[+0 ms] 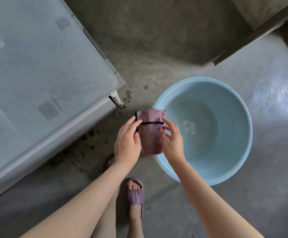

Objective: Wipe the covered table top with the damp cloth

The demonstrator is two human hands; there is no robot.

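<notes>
One blue basin (202, 129) on the floor. One folded purple cloth (150, 131) at the basin's left rim, between two hands: left hand (127, 142), right hand (171, 140). One covered table (42, 79) left of the basin. One purple slipper (134, 193) below the basin's left edge.

The folded pink terry cloth (150, 133) sits between the left hand (127, 143) and right hand (171, 140). The round blue plastic basin (239, 146) lies right of the right hand, the grey covered table (42, 79) left of the left hand.
</notes>
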